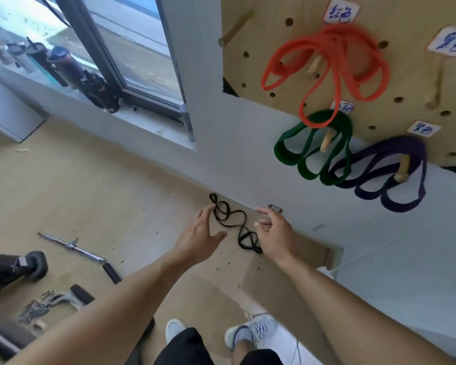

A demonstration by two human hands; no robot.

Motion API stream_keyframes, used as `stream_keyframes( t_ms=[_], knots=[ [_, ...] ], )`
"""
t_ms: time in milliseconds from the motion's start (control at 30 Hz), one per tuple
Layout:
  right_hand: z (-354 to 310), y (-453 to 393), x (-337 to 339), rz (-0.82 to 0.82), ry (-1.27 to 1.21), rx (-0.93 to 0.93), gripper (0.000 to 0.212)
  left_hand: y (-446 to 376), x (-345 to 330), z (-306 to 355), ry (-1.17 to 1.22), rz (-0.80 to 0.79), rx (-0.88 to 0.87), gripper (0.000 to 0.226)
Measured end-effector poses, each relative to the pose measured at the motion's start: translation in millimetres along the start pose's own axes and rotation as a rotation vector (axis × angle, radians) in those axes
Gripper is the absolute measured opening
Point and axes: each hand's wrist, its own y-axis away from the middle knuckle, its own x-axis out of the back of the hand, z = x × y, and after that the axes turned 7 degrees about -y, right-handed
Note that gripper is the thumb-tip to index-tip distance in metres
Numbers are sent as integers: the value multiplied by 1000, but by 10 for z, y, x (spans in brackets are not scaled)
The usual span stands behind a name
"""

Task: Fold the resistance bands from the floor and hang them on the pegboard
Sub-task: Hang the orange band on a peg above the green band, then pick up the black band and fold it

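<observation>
Head view: my left hand and right hand hang released, fingers spread, either side of the black band tangled on the floor; its near loop hides behind my right hand. Pegboard is cut off right.

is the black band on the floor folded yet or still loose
Loose: the black band sprawls in uneven loops on the floor, neither hand gripping it.

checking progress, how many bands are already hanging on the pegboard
3: the orange band near the top, the green band below it, and the purple band lowest, at the right. The board runs out of frame, so more may be hidden.
</observation>
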Motion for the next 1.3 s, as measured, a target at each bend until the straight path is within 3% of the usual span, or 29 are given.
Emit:
stream_keyframes(
  t_ms=[433,733,1000,1133,1300],
  knots=[
    [1535,-77,-1402,-167,273,-444,52,-197,-1282,-1478,122,-147,104,72],
    [3179,-614,-2354,-333,379,-397,57,-760,-2915,-2283,77,-229,81,71],
    [4870,-1528,-3110,-297,435,-396,63,-1552,-4506,-2995,21,-292,6,72],
    [5434,-2119,-3459,-145,339,-355,69,-2046,-4900,-3435,-138,-305,-64,73],
    [5992,-2720,-3720,-121,525,-338,68,-2409,-5144,-4024,-494,-384,-142,73]
  ],
)
